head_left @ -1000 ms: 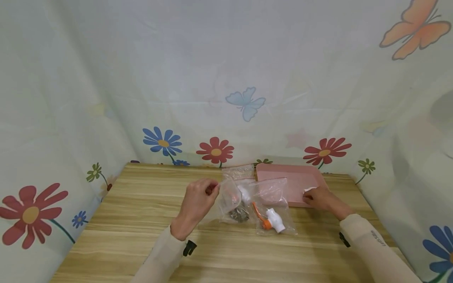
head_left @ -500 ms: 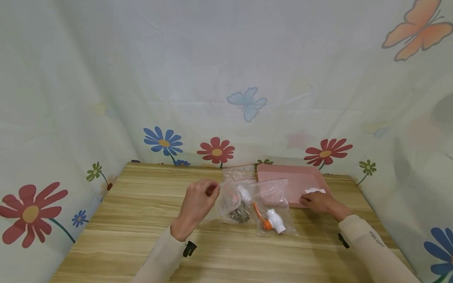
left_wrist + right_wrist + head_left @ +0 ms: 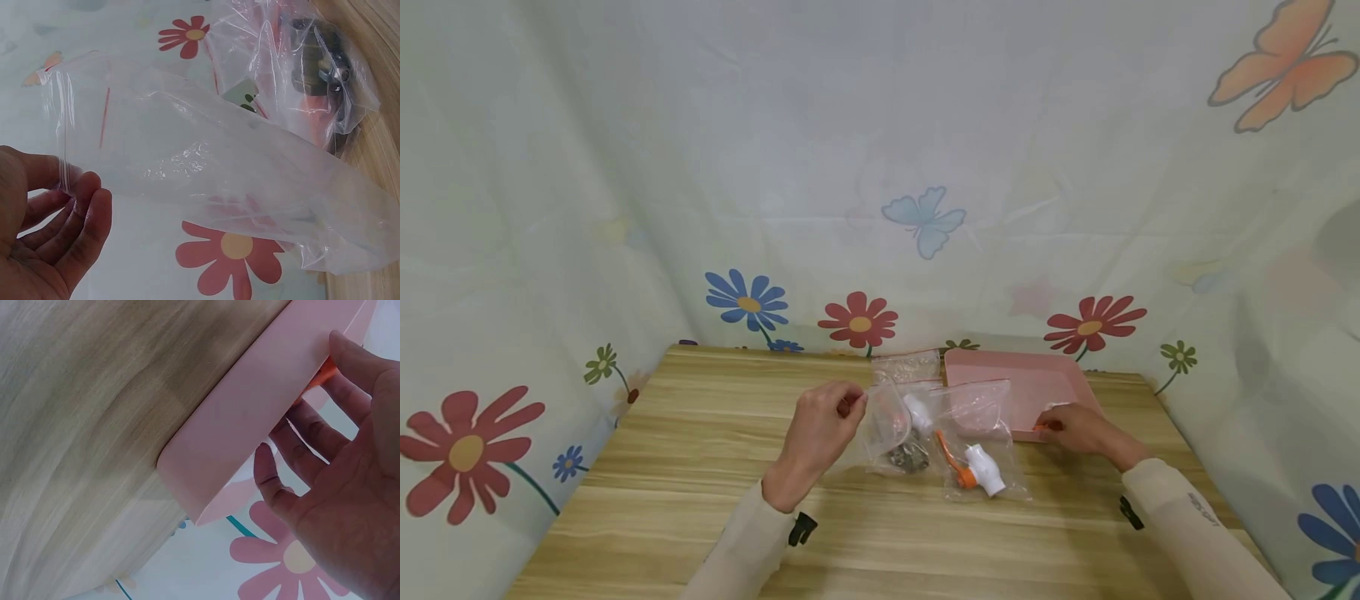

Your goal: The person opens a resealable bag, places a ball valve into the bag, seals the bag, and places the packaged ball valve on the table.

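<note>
My left hand [image 3: 820, 437] pinches the zip edge of a clear zip bag [image 3: 181, 137] between thumb and fingers. The bag hangs out from the fingertips with nothing visible inside it. At the pink tray's near right corner is my right hand [image 3: 1078, 431], its fingers reaching over the wall. Between thumb and finger it grips the orange handle [image 3: 322, 378] of a ball valve, whose white body [image 3: 1057, 406] is mostly hidden behind the hand. The pink tray [image 3: 219, 406] lies tight under those fingers in the right wrist view.
A clear bag with a white ball valve and orange handle [image 3: 985, 471] lies at mid-table. Beside it, another bag holds dark metal fittings [image 3: 322, 62]. Farther back lies a third clear bag [image 3: 906, 367], near the patterned cloth backdrop [image 3: 775, 200]. All stand on a wooden table [image 3: 715, 408].
My right hand has shifted slightly and turned the valve at the tray corner; its orange handle now shows at the fingertips and less white is visible. My left hand stays put with the bag.
</note>
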The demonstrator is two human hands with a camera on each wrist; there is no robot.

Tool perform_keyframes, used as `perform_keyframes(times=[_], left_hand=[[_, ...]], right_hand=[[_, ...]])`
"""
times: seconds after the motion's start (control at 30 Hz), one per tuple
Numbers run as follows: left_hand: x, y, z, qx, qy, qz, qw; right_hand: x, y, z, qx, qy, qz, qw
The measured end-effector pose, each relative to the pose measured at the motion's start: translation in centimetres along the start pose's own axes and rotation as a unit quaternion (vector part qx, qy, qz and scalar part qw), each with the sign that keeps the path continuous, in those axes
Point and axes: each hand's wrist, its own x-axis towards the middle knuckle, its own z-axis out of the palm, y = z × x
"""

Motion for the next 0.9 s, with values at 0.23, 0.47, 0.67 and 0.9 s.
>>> perform_keyframes(times=[0.23, 0.47, 0.67, 0.9], left_hand=[[0.0, 0.1, -0.1, 0.001, 0.0, -0.003, 1.0], [0.0, 0.4, -0.4, 0.001, -0.002, -0.004, 1.0], [0.0, 0.5, -0.5, -0.002, 0.002, -0.005, 1.0], [0.0, 0.6, -0.6, -0.005, 0.005, -0.001, 1.0]], right_hand=[[0.0, 0.3, -0.5, -0.009, 0.025, -0.017, 1.0], [0.0, 0.8, -0.9, -0.016, 0.035, -0.042, 0.998], [0.1, 0.7, -1.7, -0.004, 0.026, -0.069, 0.997], [0.3, 0.2, -3.2, 0.015, 0.025, -0.056, 0.998]])
